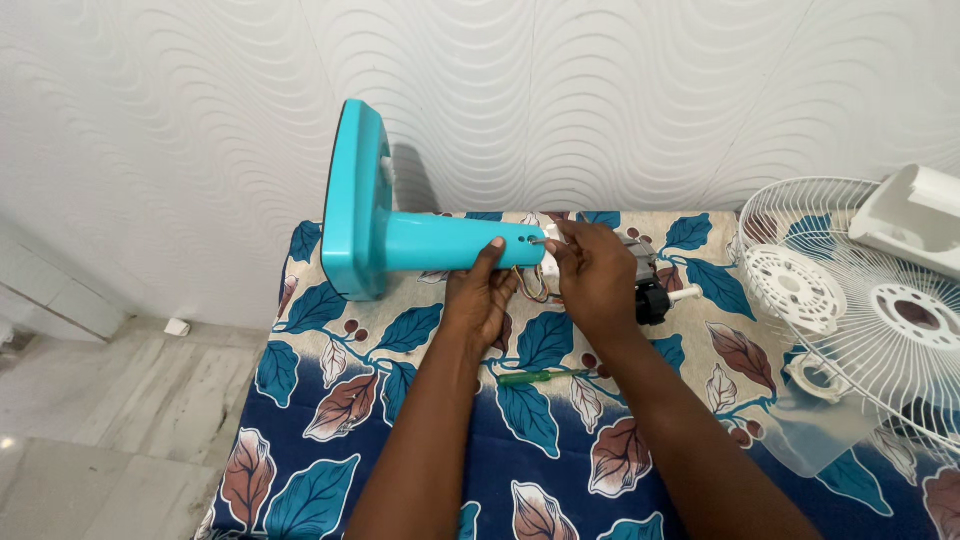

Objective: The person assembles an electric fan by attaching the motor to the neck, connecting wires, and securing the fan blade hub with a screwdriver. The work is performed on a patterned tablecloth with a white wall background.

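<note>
A turquoise fan stand (400, 235), base plate and round neck, lies on its side across the table. My left hand (482, 298) grips the neck from below, thumb pressed on its side. My right hand (592, 272) pinches a small screw (538, 241) at the neck's end, where coloured wires (530, 287) hang out. The fan motor (652, 290) with its black housing and white shaft sits just behind my right hand. A green-handled screwdriver (540, 376) lies on the cloth between my forearms.
The table wears a blue cloth with a leaf print (340, 400). White wire fan guards (850, 300) and a white plastic housing (915, 220) lie at the right. A clear fan blade (830, 425) rests near them. A textured white wall stands behind; tiled floor is at the left.
</note>
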